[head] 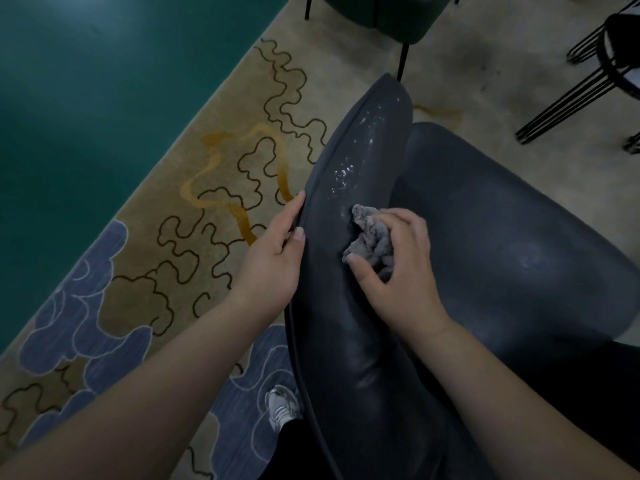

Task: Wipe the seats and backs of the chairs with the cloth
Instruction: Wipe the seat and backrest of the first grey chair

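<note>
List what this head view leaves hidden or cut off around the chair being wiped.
- Chair: legs and underside hidden by its own body; lower part cut by the bottom edge.
- Cloth: partly covered by the right hand gripping it.
- Left hand: fingers behind the backrest edge mostly hidden.
- Green chair: cut by the top edge.
- Black wire frame: cut by the right edge.
- Shoe: partly hidden behind the chair.

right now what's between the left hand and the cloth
Only bare dark chair back, seen in the head view; the left hand grips its edge, the right hand holds the cloth.
</note>
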The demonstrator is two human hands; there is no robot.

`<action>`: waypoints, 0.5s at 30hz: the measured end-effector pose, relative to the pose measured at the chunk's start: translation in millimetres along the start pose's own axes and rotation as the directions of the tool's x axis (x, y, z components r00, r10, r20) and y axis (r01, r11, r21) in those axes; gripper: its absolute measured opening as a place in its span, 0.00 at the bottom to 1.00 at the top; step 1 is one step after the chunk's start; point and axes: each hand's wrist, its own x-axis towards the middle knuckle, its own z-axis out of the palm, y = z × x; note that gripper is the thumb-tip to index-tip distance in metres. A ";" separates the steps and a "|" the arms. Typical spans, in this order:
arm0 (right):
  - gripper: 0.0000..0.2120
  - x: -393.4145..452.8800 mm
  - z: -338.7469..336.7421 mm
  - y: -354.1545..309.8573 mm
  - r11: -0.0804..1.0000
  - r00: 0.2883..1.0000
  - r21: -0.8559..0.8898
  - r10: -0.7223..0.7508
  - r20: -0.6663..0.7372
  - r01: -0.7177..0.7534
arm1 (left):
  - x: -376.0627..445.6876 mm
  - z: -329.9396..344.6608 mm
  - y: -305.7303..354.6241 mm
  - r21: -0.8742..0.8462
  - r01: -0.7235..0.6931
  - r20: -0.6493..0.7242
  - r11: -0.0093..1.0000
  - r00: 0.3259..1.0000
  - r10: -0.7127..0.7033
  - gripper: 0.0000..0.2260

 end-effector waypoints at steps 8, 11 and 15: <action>0.20 46.9 10.4 -8.1 0.999 0.990 0.012 -0.050 -0.132 0.053 | 11.4 6.7 6.2 0.040 -0.036 0.005 0.999 0.999 0.036 0.20; 0.22 43.1 12.3 -6.6 0.996 0.992 0.032 -0.075 -0.106 0.078 | 19.4 7.1 11.1 0.044 -0.032 0.023 0.999 0.999 0.031 0.20; 0.20 34.1 9.7 -4.8 0.991 0.991 0.045 -0.123 -0.052 0.126 | 29.2 3.7 14.6 0.082 -0.050 0.064 0.995 0.997 0.044 0.20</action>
